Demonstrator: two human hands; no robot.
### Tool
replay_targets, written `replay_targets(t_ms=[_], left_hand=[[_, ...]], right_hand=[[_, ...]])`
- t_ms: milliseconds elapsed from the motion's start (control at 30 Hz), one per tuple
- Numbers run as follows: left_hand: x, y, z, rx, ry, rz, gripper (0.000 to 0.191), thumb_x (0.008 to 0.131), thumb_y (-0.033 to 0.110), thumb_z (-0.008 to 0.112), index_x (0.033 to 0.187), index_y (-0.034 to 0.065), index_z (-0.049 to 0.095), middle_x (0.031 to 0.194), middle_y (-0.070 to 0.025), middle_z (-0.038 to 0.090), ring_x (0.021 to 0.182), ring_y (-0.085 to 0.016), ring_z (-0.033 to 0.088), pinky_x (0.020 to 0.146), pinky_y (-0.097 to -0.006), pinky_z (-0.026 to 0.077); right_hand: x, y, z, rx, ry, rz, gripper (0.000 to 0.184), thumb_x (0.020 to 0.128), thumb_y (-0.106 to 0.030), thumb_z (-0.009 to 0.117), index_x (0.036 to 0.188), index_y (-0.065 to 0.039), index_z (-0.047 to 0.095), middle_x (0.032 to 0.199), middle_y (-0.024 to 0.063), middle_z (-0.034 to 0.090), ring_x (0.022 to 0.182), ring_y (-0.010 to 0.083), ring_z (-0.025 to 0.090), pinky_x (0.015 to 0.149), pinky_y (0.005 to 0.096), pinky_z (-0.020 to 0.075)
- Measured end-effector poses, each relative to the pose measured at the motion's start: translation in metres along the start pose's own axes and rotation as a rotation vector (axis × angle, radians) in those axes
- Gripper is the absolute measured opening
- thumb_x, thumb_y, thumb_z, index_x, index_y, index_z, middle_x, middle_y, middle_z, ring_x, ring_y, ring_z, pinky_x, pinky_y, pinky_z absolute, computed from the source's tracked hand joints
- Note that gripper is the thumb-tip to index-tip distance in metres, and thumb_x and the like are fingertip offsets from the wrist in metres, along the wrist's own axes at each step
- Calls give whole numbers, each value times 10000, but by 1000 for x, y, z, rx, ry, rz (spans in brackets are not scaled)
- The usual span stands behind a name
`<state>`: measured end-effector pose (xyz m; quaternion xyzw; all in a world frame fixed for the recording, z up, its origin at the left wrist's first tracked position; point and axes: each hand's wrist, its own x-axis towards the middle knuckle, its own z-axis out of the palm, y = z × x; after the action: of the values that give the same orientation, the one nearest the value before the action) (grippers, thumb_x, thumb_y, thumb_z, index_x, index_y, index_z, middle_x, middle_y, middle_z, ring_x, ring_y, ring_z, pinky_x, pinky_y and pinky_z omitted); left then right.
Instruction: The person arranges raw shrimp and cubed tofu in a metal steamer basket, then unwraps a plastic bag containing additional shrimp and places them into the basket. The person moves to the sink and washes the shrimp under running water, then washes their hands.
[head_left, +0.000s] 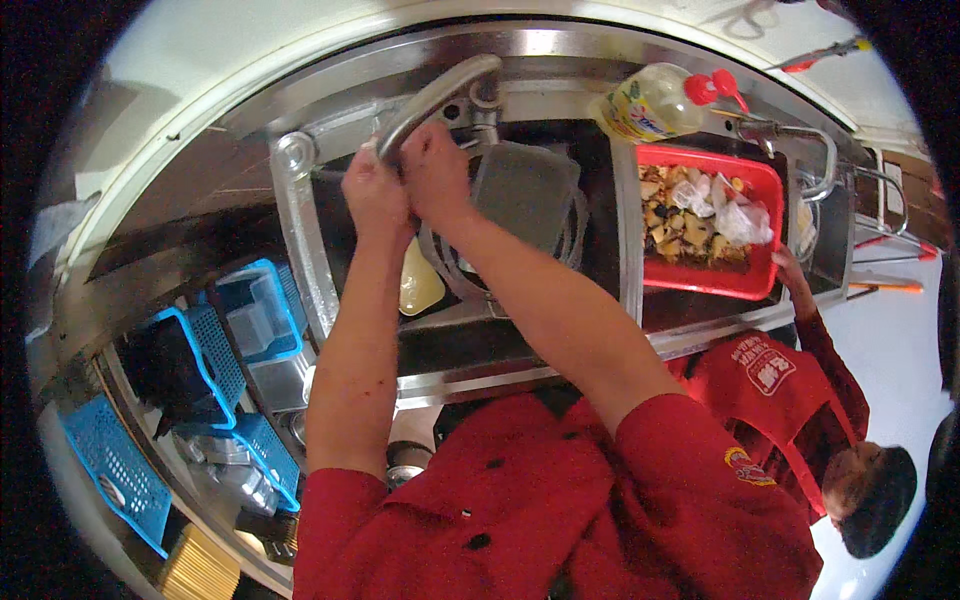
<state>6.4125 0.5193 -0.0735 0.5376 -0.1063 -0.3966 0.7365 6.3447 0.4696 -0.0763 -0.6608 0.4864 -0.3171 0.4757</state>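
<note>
My left hand (375, 191) and my right hand (439, 176) are held close together at the outlet end of a metal faucet spout (442, 90), over a steel sink (304, 217). Both look curled, and whether anything lies between the fingers is hidden. Below my wrists a pale yellow rounded object (420, 281) rests in the basin. To its right lies a grey rectangular translucent container (529, 195), with the rims of round vessels partly visible around it.
A large plastic bottle with a red cap (652, 101) stands behind the sinks. At right, another person's hand (789, 268) touches a red tub (776, 202) of food scraps and plastic bags. Blue perforated baskets (214, 360) sit on the left; a second faucet (825, 157) is at right.
</note>
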Motion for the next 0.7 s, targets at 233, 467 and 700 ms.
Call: replay_targets(t_ms=[233, 467, 700], left_hand=[[-15, 14, -7, 5, 40, -66, 275, 1075, 211, 616, 1302, 54, 621, 1049, -18, 694, 906, -95, 645, 784, -263, 542], [-15, 10, -7, 39, 63, -16, 316, 1098, 233, 563, 1354, 48, 573, 1112, -56, 640, 965, -166, 631, 836, -344, 562], [-19, 9, -15, -110, 69, -6, 332, 1084, 219, 589, 1358, 34, 564, 1190, -115, 678, 1024, -234, 695, 874, -399, 612]], right_hand=[[-5, 9, 9, 482, -99, 190, 268, 1099, -276, 486, 1050, -27, 571, 901, 123, 645, 831, 278, 623, 764, 417, 522], [-10, 2, 1, 819, -140, 464, 238, 1057, -247, 498, 983, -60, 625, 906, 49, 613, 816, 154, 574, 728, 346, 503], [-9, -1, 5, 945, -77, 559, 219, 1008, -256, 522, 943, -85, 642, 857, 19, 602, 740, 139, 588, 637, 334, 502]])
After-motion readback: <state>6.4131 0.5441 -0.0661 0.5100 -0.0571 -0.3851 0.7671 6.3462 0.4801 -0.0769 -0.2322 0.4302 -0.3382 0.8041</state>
